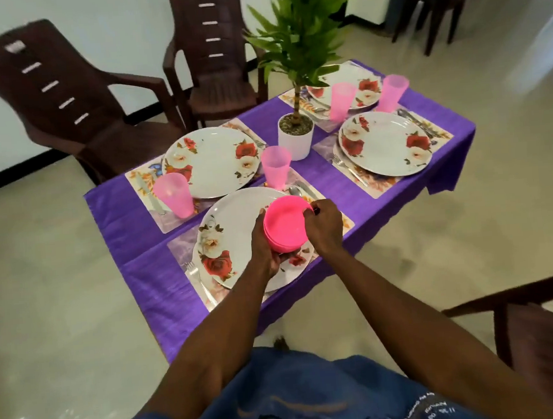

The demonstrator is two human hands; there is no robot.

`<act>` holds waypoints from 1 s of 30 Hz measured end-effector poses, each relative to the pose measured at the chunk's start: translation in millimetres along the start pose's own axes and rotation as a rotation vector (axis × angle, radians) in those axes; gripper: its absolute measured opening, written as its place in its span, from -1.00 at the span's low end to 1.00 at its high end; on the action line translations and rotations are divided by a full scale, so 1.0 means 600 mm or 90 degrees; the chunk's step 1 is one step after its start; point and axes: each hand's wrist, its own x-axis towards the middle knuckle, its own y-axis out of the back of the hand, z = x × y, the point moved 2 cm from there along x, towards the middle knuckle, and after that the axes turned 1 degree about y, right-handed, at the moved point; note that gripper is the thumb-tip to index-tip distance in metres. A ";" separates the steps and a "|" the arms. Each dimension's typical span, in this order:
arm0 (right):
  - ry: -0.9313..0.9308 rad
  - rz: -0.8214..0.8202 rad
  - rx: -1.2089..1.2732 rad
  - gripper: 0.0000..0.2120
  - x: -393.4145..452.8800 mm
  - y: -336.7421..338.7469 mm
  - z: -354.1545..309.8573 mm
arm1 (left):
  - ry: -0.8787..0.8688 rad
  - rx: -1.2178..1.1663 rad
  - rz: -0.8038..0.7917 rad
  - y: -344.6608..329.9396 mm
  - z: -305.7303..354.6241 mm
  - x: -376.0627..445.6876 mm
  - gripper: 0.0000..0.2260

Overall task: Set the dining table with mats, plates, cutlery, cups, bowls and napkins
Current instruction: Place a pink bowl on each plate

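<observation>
Soft daylight, blurred warped edges

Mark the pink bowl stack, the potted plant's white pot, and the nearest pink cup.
pink bowl stack (284, 223): head view, inside of the top bowl.
white pot (296, 143): head view, front wall.
nearest pink cup (276, 169): head view, side wall.

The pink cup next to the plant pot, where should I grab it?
Wrap your fingers round the middle of the pink cup, coming from the near side. It stands upright, with the plant pot close behind and a plate to its left.
</observation>
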 end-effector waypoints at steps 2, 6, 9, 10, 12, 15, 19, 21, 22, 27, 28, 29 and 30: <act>0.012 -0.011 0.029 -0.86 0.019 -0.012 -0.021 | -0.001 -0.031 0.034 0.008 0.021 0.010 -0.52; 0.030 -0.003 0.107 -0.88 0.053 -0.024 -0.051 | -0.030 -0.103 0.132 0.049 0.033 0.026 -0.48; 0.010 -0.040 0.101 -0.87 0.087 -0.040 -0.048 | -0.078 -0.157 0.213 0.078 0.036 0.028 -0.44; -0.005 -0.055 0.091 -0.85 0.097 -0.048 -0.044 | -0.091 -0.187 0.230 0.085 0.038 0.027 -0.41; -0.035 -0.078 0.079 -0.71 0.112 -0.059 -0.036 | -0.103 -0.250 0.267 0.099 0.039 0.028 -0.28; -0.066 -0.134 0.047 -0.58 0.128 -0.073 -0.021 | -0.126 -0.288 0.282 0.106 0.041 0.022 -0.26; -0.097 -0.198 -0.009 -0.60 0.145 -0.101 -0.005 | -0.111 -0.283 0.243 0.100 0.037 0.020 -0.29; -0.096 -0.220 -0.032 -0.59 0.155 -0.114 0.002 | -0.106 -0.267 0.240 0.096 0.035 0.020 -0.19; -0.088 -0.227 -0.039 -0.60 0.158 -0.118 0.001 | -0.104 -0.259 0.239 0.094 0.035 0.020 -0.17; -0.097 -0.250 -0.038 -0.63 0.170 -0.131 0.005 | -0.101 -0.217 0.225 0.088 0.039 0.019 -0.36; -0.096 -0.252 -0.039 -0.63 0.173 -0.134 0.007 | -0.102 -0.210 0.229 0.089 0.039 0.019 -0.34; -0.098 -0.254 -0.040 -0.64 0.174 -0.135 0.007 | -0.104 -0.205 0.232 0.089 0.038 0.019 -0.31; -0.099 -0.252 -0.036 -0.65 0.176 -0.136 0.009 | -0.105 -0.202 0.235 0.089 0.037 0.020 -0.29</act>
